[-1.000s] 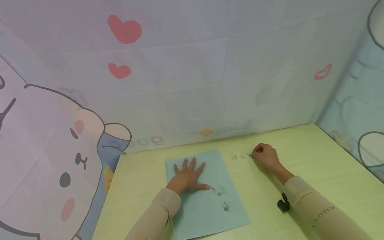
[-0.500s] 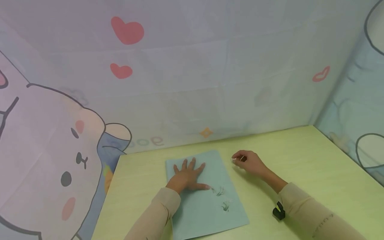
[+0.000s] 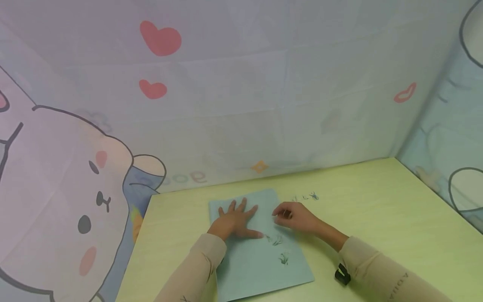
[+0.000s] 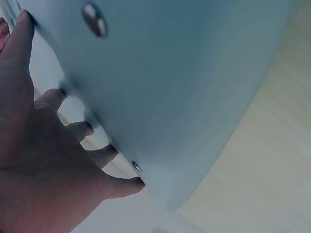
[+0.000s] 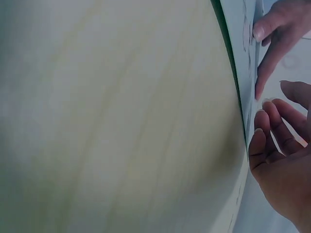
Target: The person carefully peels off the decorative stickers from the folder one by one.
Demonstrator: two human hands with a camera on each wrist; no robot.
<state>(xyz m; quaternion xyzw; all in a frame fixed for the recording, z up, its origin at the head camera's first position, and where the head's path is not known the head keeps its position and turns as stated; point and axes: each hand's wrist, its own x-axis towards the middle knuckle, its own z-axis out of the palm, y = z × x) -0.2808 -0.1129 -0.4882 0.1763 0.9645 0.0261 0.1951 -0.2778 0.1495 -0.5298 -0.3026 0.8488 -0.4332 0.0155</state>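
A pale blue notebook-like cover (image 3: 260, 277) lies on the table, with small green plant pictures (image 3: 284, 259) on its right half. My left hand (image 3: 235, 222) rests flat on its upper part, fingers spread; its thumb reaches beside one plant picture. In the left wrist view, shiny metal studs (image 4: 94, 19) show on the blue cover. My right hand (image 3: 296, 216) hovers over the cover's right edge with bent fingers. Its thumb and index tips stand slightly apart in the right wrist view, and I cannot tell whether a small clear piece is at them.
Several small blue and grey sticker-like bits (image 3: 314, 196) lie in a row on the yellow-green table (image 3: 377, 197), right of the cover's top. A small black clip-like object (image 3: 342, 275) sits by the right sleeve. A printed cloth wall (image 3: 226, 96) rises behind the table.
My right hand has moved left and nearer, from the row of bits to the cover's right edge, with something whitish at its fingertips midway. The left hand stays put.
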